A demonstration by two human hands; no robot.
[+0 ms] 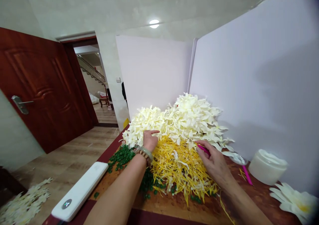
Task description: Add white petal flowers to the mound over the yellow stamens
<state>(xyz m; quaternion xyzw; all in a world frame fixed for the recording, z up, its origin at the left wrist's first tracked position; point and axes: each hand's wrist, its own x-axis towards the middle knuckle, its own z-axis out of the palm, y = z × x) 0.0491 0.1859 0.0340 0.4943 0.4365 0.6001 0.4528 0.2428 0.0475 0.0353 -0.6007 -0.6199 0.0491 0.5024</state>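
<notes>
Left hand (150, 140) at petals' near edge, fingers partly hidden, cannot tell whether gripping; white petals (171, 120) heaped beyond both hands; yellow strands (179, 165) between wrists; pink tool (203, 149) pinched in right hand (212, 159), long axis slanting leftward and away, toward petals; left hand well apart from tool.

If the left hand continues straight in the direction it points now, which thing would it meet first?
The left hand would probably first meet the white flower heap; depth is unclear, so it may already touch it.
</notes>
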